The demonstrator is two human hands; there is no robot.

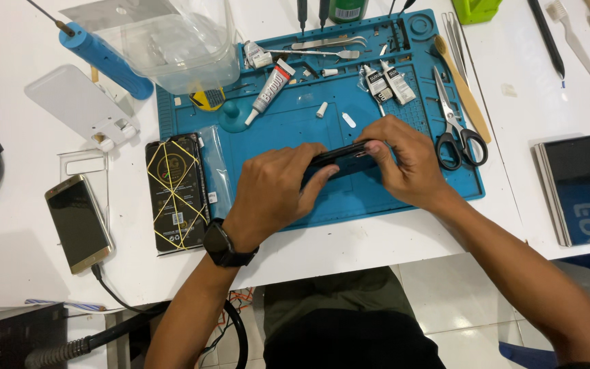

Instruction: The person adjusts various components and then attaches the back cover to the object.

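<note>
You have a dark phone (339,158) gripped edge-on between both hands, held just above the blue repair mat (295,130) near its middle. Your left hand (271,191) is closed around the near end, fingers curled over the top edge; your right hand (404,160) is closed on the far end, fingertips pinched along the upper rim.

Progress, as judged from the layout: adhesive work looks under way or just finished. A glue tube (271,85) lies uncapped-looking on the mat, with two small bottles (387,83) beside it, and the pressing grip suggests seating or squeezing a panel. The scissors (455,126) and tweezers (326,44) lie apart from your hands. A second phone bound with yellow bands (175,191) rests left of the mat, and a gold phone (78,222) sits further left on the worktop (8,137), cabled.

Not determinable: which face of the held phone is toward you, whether its seam is shut, and whether glue is on it; your fingers cover most of it. The dark slab (582,188) at right is partly cut off.
</note>
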